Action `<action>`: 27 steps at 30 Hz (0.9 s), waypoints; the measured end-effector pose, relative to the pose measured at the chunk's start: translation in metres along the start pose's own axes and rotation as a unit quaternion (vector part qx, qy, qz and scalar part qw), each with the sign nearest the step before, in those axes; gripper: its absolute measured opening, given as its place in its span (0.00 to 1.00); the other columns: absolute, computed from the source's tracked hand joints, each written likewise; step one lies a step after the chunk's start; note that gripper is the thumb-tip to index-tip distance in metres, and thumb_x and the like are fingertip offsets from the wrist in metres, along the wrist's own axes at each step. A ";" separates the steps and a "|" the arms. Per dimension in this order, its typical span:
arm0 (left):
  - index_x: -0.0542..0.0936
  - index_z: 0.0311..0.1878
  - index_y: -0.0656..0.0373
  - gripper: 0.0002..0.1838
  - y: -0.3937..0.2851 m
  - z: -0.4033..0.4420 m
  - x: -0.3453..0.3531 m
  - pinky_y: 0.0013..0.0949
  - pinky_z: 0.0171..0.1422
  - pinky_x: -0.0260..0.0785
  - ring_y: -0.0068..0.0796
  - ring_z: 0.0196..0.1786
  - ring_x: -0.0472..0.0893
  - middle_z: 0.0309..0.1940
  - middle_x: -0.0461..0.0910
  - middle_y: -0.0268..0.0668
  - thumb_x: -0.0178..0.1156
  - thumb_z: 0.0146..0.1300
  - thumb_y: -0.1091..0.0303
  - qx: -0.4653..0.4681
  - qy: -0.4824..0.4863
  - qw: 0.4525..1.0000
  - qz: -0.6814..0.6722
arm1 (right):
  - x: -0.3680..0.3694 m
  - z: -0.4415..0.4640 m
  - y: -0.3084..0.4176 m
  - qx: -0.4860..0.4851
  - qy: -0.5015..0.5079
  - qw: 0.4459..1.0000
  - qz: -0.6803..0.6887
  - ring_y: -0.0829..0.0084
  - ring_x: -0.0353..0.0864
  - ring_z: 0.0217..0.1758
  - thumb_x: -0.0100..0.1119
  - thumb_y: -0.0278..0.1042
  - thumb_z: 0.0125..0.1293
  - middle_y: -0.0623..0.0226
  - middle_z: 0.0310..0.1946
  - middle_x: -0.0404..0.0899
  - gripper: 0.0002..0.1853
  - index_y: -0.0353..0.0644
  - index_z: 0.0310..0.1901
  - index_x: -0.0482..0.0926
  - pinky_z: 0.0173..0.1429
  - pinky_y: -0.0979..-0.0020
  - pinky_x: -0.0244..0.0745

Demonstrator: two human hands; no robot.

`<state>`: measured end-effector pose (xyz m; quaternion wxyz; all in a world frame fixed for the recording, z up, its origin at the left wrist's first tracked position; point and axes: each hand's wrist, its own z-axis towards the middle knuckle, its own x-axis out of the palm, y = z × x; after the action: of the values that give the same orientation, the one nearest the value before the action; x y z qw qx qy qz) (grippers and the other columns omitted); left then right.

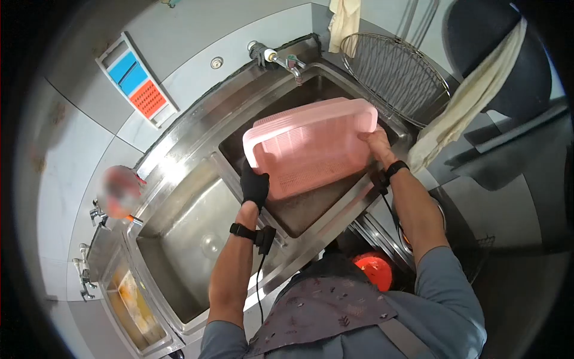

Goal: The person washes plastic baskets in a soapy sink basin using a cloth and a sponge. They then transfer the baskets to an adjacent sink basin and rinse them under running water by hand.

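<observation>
A pink plastic basket (323, 157) with slotted sides is held tilted over the right sink basin (305, 218), its open side facing me. My left hand (255, 184), in a black glove, grips the basket's left end near the lower corner. At the opposite end, my bare right hand (378, 145) is closed on the rim. The fingers of both hands are partly hidden behind the basket. Whether the basket touches the basin I cannot tell.
A tap (294, 67) stands behind the right basin. Left of it lies another steel basin (197, 245). A round wire rack (394, 78) and a hanging cloth (466, 99) are at the right. A blue-and-orange grater (136, 81) leans against the wall. An orange-red object (373, 270) sits below the counter.
</observation>
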<state>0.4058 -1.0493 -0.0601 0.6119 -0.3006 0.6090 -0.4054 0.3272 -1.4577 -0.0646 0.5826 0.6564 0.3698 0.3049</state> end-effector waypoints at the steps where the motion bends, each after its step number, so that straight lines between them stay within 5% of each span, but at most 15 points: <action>1: 0.75 0.67 0.57 0.33 0.007 0.005 0.004 0.49 0.60 0.77 0.55 0.59 0.83 0.55 0.84 0.52 0.65 0.55 0.78 -0.003 -0.004 1.000 0.002 | 0.001 0.008 0.000 0.026 0.008 0.998 -0.057 0.67 0.86 0.51 0.72 0.22 0.60 0.62 0.51 0.87 0.23 0.34 0.59 0.81 0.59 0.64 0.81; 3: 0.77 0.60 0.63 0.28 0.023 0.014 0.017 0.51 0.51 0.79 0.52 0.50 0.86 0.49 0.87 0.50 0.68 0.52 0.73 -0.016 -0.051 0.997 0.060 | -0.002 0.034 -0.030 -0.002 0.015 0.993 -0.114 0.65 0.87 0.50 0.74 0.25 0.59 0.59 0.49 0.88 0.24 0.33 0.58 0.81 0.57 0.64 0.81; 8: 0.76 0.64 0.59 0.27 0.059 0.035 0.038 0.53 0.56 0.78 0.60 0.57 0.84 0.52 0.85 0.55 0.61 0.59 0.74 -0.133 0.017 0.983 0.122 | -0.010 0.063 -0.068 -0.040 0.077 0.984 -0.156 0.55 0.88 0.51 0.76 0.31 0.56 0.49 0.50 0.87 0.28 0.31 0.59 0.80 0.57 0.59 0.81; 12: 0.77 0.63 0.61 0.25 0.069 0.045 0.051 0.49 0.54 0.79 0.57 0.55 0.85 0.50 0.86 0.54 0.61 0.61 0.74 -0.190 0.036 0.975 0.112 | -0.003 0.070 -0.040 -0.052 0.149 0.959 -0.234 0.60 0.86 0.56 0.71 0.27 0.60 0.53 0.55 0.85 0.27 0.32 0.62 0.79 0.62 0.62 0.79; 14: 0.79 0.61 0.62 0.22 0.063 0.046 0.056 0.46 0.53 0.79 0.53 0.53 0.87 0.48 0.86 0.53 0.60 0.62 0.73 -0.198 0.015 0.979 0.055 | 0.002 0.075 -0.036 -0.095 0.081 0.875 -0.467 0.52 0.87 0.56 0.70 0.37 0.63 0.50 0.54 0.86 0.29 0.31 0.64 0.77 0.61 0.59 0.81; 15: 0.80 0.60 0.62 0.21 0.061 0.048 0.058 0.45 0.53 0.78 0.51 0.52 0.87 0.47 0.87 0.52 0.60 0.63 0.73 -0.197 0.001 0.980 0.023 | 0.006 0.077 -0.039 -0.098 0.082 0.875 -0.468 0.52 0.87 0.56 0.70 0.37 0.63 0.50 0.54 0.86 0.29 0.31 0.64 0.77 0.61 0.59 0.81; 18: 0.85 0.55 0.63 0.16 0.063 0.056 0.062 0.43 0.51 0.77 0.45 0.50 0.88 0.44 0.88 0.51 0.58 0.67 0.70 -0.157 0.014 0.987 0.025 | 0.024 0.068 -0.039 -0.057 -0.031 0.736 -0.674 0.45 0.89 0.43 0.67 0.41 0.61 0.54 0.42 0.89 0.24 0.31 0.53 0.85 0.49 0.55 0.84; 20: 0.86 0.53 0.63 0.16 0.037 0.041 0.058 0.44 0.51 0.77 0.46 0.50 0.88 0.44 0.88 0.52 0.58 0.68 0.67 -0.183 -0.002 0.983 0.009 | 0.033 0.037 -0.001 -0.153 0.149 0.626 -0.750 0.47 0.90 0.39 0.63 0.41 0.62 0.55 0.40 0.90 0.18 0.33 0.45 0.88 0.45 0.53 0.84; 24: 0.86 0.53 0.62 0.17 0.012 0.028 0.055 0.46 0.53 0.77 0.52 0.52 0.87 0.46 0.88 0.53 0.58 0.68 0.63 -0.189 -0.047 0.980 0.047 | 0.057 0.010 -0.006 -0.225 0.342 0.603 -0.685 0.49 0.89 0.45 0.60 0.33 0.64 0.47 0.41 0.88 0.12 0.33 0.41 0.87 0.49 0.51 0.82; 26: 0.86 0.55 0.60 0.17 0.022 0.029 0.057 0.48 0.55 0.77 0.55 0.55 0.86 0.49 0.87 0.54 0.59 0.68 0.63 -0.185 -0.064 0.978 0.078 | 0.071 0.000 -0.031 -0.191 0.538 0.516 -0.639 0.46 0.87 0.40 0.57 0.31 0.62 0.43 0.41 0.87 0.12 0.33 0.37 0.87 0.46 0.52 0.80; 27: 0.85 0.57 0.59 0.18 0.028 0.034 0.059 0.49 0.57 0.77 0.58 0.57 0.85 0.51 0.87 0.55 0.59 0.67 0.64 -0.185 -0.073 0.976 0.089 | 0.070 -0.001 -0.038 -0.191 0.540 0.513 -0.639 0.46 0.87 0.40 0.57 0.31 0.62 0.43 0.41 0.87 0.12 0.33 0.37 0.87 0.46 0.52 0.80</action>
<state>0.4387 -1.0900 -0.1114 0.6222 -0.3822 0.6512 -0.2068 0.3591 -1.3968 -0.1038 0.4196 -0.1756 0.8656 0.2095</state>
